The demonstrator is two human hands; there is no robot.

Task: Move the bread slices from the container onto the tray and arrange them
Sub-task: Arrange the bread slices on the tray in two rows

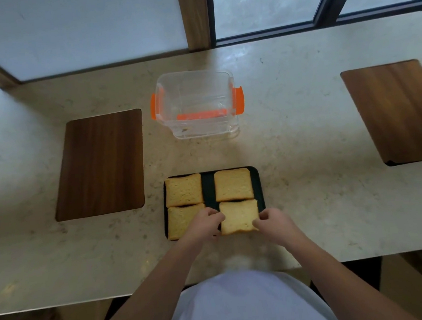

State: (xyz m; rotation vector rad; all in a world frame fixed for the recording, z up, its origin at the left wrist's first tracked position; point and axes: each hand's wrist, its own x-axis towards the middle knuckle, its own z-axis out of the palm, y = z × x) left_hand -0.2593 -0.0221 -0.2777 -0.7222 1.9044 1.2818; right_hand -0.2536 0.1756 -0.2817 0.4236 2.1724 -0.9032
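A dark tray (208, 185) lies on the counter in front of me with several bread slices on it, laid two by two. The near right slice (239, 216) is pinched between both hands: my left hand (205, 224) grips its left edge and my right hand (274, 222) grips its right edge. My left hand partly covers the near left slice (178, 221). The far left slice (183, 189) and far right slice (233, 184) lie flat and untouched. Behind the tray stands a clear plastic container (195, 105) with orange clips, with no bread visible inside.
Two wooden boards are set into the stone counter, one at the left (100, 164) and one at the right (397, 110). Windows run along the back. The counter's front edge (64, 304) is close to my body.
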